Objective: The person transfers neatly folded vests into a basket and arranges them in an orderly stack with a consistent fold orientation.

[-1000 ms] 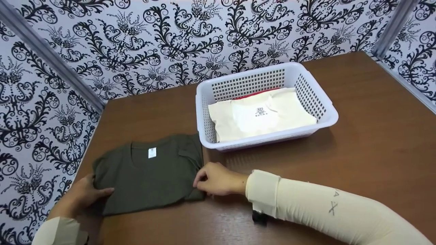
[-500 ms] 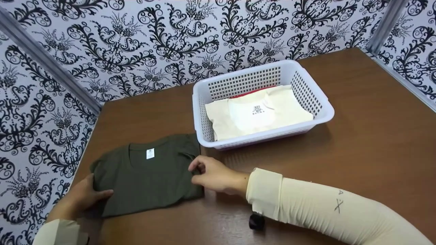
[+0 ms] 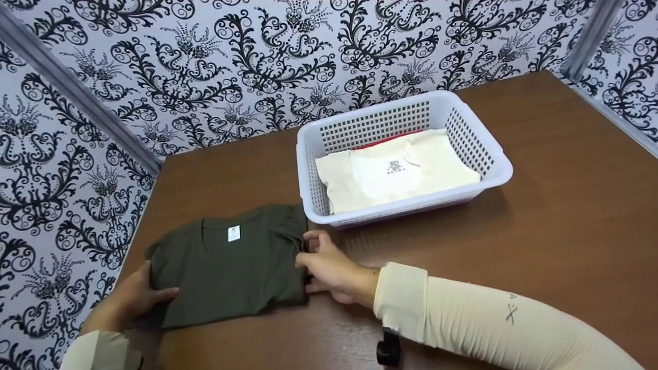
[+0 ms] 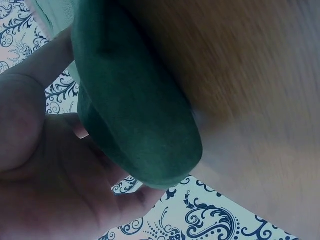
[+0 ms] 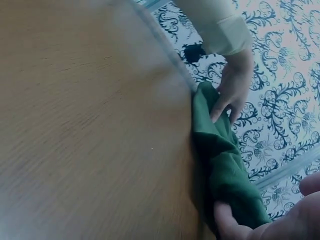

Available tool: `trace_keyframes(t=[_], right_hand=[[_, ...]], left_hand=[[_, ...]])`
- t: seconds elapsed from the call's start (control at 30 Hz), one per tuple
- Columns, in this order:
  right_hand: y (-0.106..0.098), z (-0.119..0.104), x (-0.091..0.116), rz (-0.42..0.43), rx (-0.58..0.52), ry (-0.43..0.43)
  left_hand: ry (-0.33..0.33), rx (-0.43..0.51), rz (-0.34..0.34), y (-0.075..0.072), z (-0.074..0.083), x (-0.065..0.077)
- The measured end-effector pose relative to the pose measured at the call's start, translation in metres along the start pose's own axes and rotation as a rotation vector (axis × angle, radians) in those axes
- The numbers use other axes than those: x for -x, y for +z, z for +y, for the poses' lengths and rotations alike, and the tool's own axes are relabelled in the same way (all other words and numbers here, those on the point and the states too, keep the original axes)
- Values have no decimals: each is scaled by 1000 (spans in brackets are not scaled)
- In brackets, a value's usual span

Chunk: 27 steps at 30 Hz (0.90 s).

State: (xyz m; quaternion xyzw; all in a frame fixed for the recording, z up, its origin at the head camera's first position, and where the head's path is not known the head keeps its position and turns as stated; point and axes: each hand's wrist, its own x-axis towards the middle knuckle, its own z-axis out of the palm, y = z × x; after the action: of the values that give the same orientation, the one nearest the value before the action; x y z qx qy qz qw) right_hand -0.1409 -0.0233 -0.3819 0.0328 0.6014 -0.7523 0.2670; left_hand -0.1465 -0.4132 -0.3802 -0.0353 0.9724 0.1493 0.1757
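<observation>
A folded dark green T-shirt [image 3: 236,277] with a white neck label lies on the table, neckline toward the far side. At its left edge my left hand [image 3: 136,298] grips the cloth, thumb over the top. The left wrist view shows a rounded green fold [image 4: 140,120] between that thumb and the fingers, whose tips are partly hidden. My right hand [image 3: 331,267] reaches to the shirt's right edge. In the right wrist view a finger of this hand [image 5: 285,220] goes in low at the cloth, while the thumb stands apart above it.
Behind and right of the shirt stands a white plastic basket [image 3: 401,203], its near left corner close to the shirt. Inside lie a folded cream T-shirt [image 3: 339,180] and something red [image 3: 390,139]. Patterned walls [image 3: 288,67] border the brown table [image 3: 555,205] at back and sides.
My right hand lifted off the shirt's lower right edge, opened its fingers and came back to that edge a little farther up. The left hand stays at the left edge.
</observation>
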Motion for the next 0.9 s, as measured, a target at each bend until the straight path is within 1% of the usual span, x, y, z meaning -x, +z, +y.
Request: trace_keyframes(t=[0.13, 0.27, 0.37, 0.47, 0.57, 0.63, 0.7, 0.8, 0.9], right_hand=[[-3, 0, -7, -43, -57, 22], [-4, 2, -18, -73, -57, 28], [-7, 4, -28, -58, -39, 35], [-12, 5, -35, -55, -27, 48], [-17, 8, -40, -95, 14, 67], [-19, 9, -42, -138, 61, 78], [-18, 10, -44, -175, 118, 80], [-13, 10, -46, -187, 215, 59], [-7, 10, -48, -151, 301, 30]], left_hand=[[4, 4, 5, -4, 3, 2], [-1, 32, 0, -5, 3, 2], [-31, 63, -15, -3, 0, 0], [-76, 142, -40, -2, -1, -4], [-82, 225, -53, -3, -2, -9], [-93, 281, -71, -4, -3, -12], [-115, 338, -72, -6, -4, -12], [-193, 421, -106, -10, -4, -11], [-242, 453, -130, -14, -2, -9]])
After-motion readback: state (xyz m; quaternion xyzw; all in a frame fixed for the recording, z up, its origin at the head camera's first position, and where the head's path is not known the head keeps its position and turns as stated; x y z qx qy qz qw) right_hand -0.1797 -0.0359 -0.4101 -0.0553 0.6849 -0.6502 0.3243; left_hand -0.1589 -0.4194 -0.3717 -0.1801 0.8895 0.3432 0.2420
